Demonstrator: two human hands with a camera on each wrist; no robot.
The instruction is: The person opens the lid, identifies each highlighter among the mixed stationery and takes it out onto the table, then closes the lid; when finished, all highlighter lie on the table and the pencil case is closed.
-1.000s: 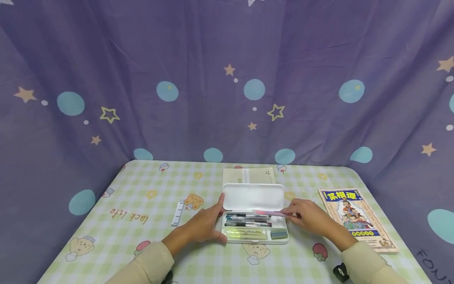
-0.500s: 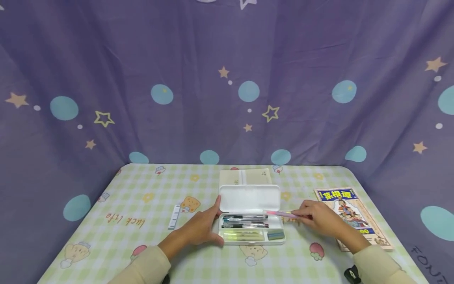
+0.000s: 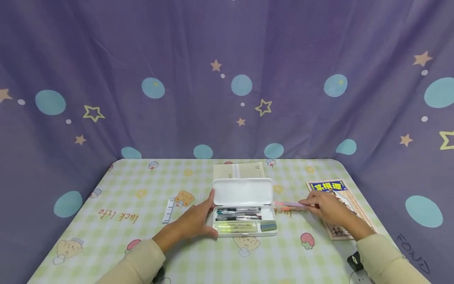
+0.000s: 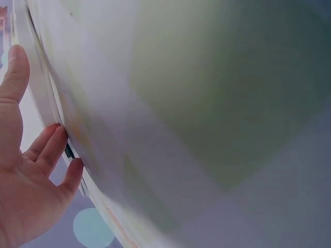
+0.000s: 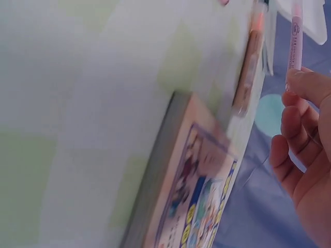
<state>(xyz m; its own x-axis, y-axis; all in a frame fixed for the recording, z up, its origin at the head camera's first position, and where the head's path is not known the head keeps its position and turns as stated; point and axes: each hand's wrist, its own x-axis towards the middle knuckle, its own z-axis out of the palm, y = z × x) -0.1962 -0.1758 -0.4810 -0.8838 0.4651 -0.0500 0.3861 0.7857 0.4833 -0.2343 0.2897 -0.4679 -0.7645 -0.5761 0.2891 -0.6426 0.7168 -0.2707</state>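
Observation:
A white pencil case (image 3: 242, 192) lies open, lid tilted back. My left hand (image 3: 193, 218) holds its left end, thumb at the near corner and fingers by the lid; the left wrist view shows fingertips along the case edge (image 4: 44, 77). Several clear-barrelled pens (image 3: 238, 213) lie in its back compartment. In front are yellow stick-like items (image 3: 235, 227) and a blue-grey eraser (image 3: 268, 227). Right of the case, my right hand (image 3: 328, 209) pinches a slim pink-and-lilac highlighter (image 5: 296, 44) by one end. An orange highlighter (image 5: 249, 70) lies on the table below it.
A thick illustrated book (image 3: 335, 232) lies at the right, partly under my right forearm in the head view. A cream notebook (image 3: 241, 170) is behind the case lid. A small white-and-blue strip (image 3: 168, 211) lies left of my left hand. A purple curtain (image 3: 227, 126) hangs behind the table.
My right hand has moved right, drawing the pink-and-lilac highlighter from over the case to the table beside it. My left hand stays on the case. The head view has shifted slightly.

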